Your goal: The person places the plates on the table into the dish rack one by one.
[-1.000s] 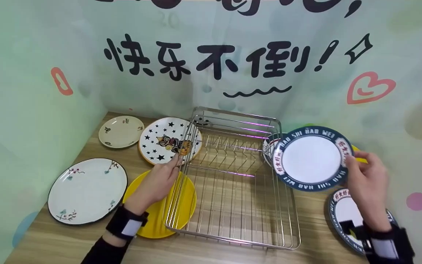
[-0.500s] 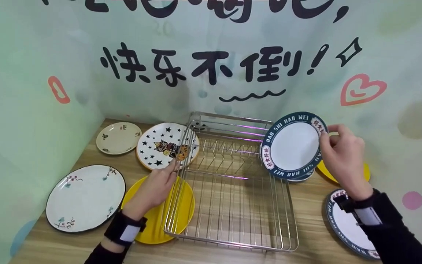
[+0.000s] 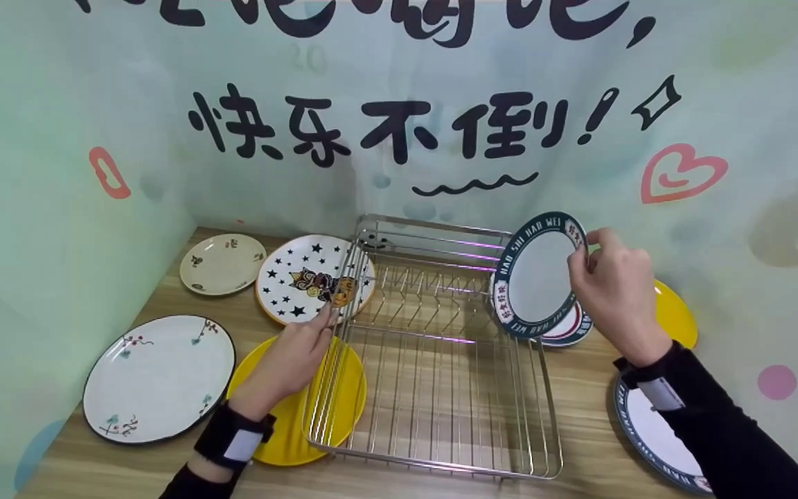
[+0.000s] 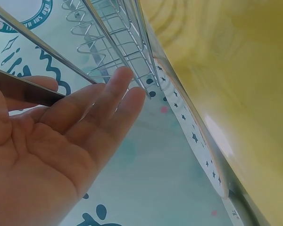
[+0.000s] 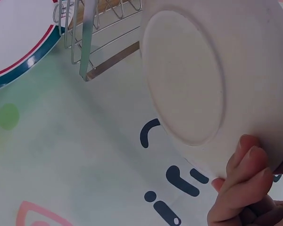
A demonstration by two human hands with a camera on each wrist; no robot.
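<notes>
Inspecting the plate (image 3: 544, 277) in hand: white centre, dark teal border, "HAO SHI HAO WEI" legible in white capitals, "好食好味" in red on a pale panel at its left. It is tilted steeply above the rear right corner of the wire rack (image 3: 458, 339); contact with the rack cannot be determined. The right hand (image 3: 614, 277) grips its right edge between thumb and fingers. The left hand (image 3: 295, 353) holds the rack's left side rail. Behind the held plate, a red-ringed plate (image 3: 569, 331) bears lettering too obscured to read. At right on the table (image 3: 586, 402), a similar blue-rimmed plate (image 3: 659, 423) shows fragments of border lettering, partly covered by a dark sleeve (image 3: 738, 430); a yellow plate (image 3: 675, 315) lies beyond it. At left: a larger yellow dish (image 3: 274, 423), a star-printed plate (image 3: 314, 279), a small cream plate (image 3: 223, 263) and a floral plate (image 3: 160, 378). The backdrop (image 3: 274, 187) reads "快乐不倒!" in black; the line above is cut off.
</notes>
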